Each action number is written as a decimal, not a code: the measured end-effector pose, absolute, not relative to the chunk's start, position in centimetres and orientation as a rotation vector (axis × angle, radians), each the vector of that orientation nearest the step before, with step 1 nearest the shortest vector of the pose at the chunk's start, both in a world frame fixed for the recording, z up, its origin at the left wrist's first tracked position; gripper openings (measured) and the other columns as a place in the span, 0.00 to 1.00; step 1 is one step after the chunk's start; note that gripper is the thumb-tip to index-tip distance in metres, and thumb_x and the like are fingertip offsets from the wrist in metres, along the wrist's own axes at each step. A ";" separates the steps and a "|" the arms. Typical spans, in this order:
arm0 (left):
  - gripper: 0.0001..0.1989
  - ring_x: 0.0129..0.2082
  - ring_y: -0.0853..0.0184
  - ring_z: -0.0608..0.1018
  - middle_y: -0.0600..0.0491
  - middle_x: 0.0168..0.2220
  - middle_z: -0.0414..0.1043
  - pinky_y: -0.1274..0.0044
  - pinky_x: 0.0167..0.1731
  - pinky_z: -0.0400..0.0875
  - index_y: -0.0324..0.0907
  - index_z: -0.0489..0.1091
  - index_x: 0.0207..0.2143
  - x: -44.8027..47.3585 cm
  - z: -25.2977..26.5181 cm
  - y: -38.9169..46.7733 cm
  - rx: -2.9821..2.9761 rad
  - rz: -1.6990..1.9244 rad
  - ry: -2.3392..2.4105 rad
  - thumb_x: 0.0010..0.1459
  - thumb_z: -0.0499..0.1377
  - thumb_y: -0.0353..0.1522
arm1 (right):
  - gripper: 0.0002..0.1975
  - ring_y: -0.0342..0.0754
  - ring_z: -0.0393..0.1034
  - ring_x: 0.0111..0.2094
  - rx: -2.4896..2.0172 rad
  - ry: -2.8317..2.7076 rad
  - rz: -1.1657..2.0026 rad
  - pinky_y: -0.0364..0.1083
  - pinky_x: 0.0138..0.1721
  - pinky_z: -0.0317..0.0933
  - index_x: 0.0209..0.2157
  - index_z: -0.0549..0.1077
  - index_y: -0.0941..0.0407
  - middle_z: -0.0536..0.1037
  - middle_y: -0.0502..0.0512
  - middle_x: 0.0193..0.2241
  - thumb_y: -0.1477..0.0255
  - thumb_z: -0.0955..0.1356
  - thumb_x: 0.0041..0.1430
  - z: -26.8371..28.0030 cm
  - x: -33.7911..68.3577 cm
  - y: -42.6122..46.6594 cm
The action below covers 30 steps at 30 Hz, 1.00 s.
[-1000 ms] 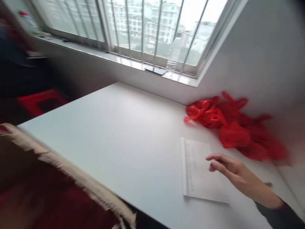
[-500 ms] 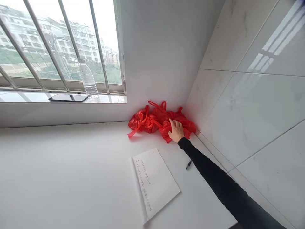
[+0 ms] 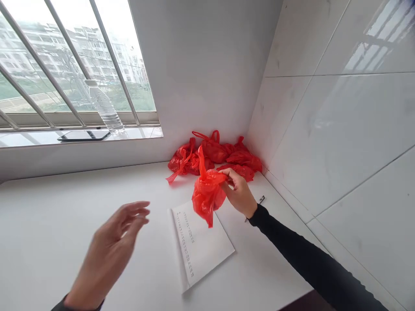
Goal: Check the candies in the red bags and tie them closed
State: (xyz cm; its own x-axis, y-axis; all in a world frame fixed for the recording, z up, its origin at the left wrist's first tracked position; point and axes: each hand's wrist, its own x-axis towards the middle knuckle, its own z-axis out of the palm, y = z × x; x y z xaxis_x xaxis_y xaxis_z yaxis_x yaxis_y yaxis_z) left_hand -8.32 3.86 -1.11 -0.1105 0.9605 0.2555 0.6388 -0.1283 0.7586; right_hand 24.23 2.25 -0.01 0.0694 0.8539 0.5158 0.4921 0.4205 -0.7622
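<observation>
I have one bag (image 3: pixel 205 196) up above the notebook (image 3: pixel 202 250), pinched in the right hand (image 3: pixel 239 194), the left hand (image 3: pixel 112 244) half-curled and holding nothing, while the other bags (image 3: pixel 218 152) lie unlifted by the wall (image 3: pixel 204 86).

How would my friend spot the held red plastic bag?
On the white table lies a white paper notebook with writing. Near its far end, the black-sleeved right hand grips the crumpled red plastic bag. Unlike the red plastic bags heaped behind, this one is held.
</observation>
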 end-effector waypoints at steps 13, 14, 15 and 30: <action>0.21 0.61 0.53 0.71 0.49 0.62 0.68 0.61 0.60 0.69 0.55 0.71 0.58 -1.6 -4.4 0.9 2.032 0.555 1.102 0.64 0.57 0.42 | 0.15 0.56 0.68 0.51 -1.269 -1.738 0.830 0.56 0.55 0.62 0.46 0.76 0.50 0.77 0.55 0.47 0.56 0.70 0.64 -2.9 24.1 -7.4; 0.22 0.63 0.53 0.69 0.49 0.64 0.65 0.60 0.61 0.67 0.55 0.69 0.61 -1.7 -4.2 0.7 2.089 0.527 1.040 0.65 0.58 0.42 | 0.20 0.57 0.66 0.53 -1.257 -1.791 0.750 0.57 0.57 0.61 0.50 0.74 0.50 0.76 0.55 0.50 0.57 0.74 0.60 -2.7 23.5 -7.3; 0.21 0.64 0.53 0.68 0.49 0.65 0.64 0.58 0.62 0.66 0.55 0.68 0.61 -1.8 -4.0 0.6 2.154 0.495 0.975 0.66 0.58 0.40 | 0.25 0.57 0.65 0.54 -1.250 -1.841 0.684 0.58 0.58 0.61 0.54 0.72 0.50 0.74 0.55 0.52 0.61 0.76 0.57 -2.7 22.9 -7.3; 0.18 0.26 0.69 0.64 0.57 0.26 0.63 0.77 0.25 0.62 0.44 0.66 0.31 -1.1 -2.6 -0.2 1.762 0.827 1.075 0.69 0.53 0.46 | 0.18 0.52 0.67 0.43 -1.226 -1.788 0.359 0.53 0.46 0.65 0.54 0.66 0.52 0.76 0.54 0.46 0.77 0.69 0.63 -4.4 20.0 -8.7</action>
State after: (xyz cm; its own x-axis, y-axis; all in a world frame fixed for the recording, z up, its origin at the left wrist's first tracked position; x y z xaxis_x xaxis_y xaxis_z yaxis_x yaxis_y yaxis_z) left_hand -1.09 -0.16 -2.59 0.4016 0.9114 0.0897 0.3201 -0.2314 0.9187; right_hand 20.00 -8.67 -4.37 -0.0927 0.8526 0.5143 0.5876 0.4639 -0.6630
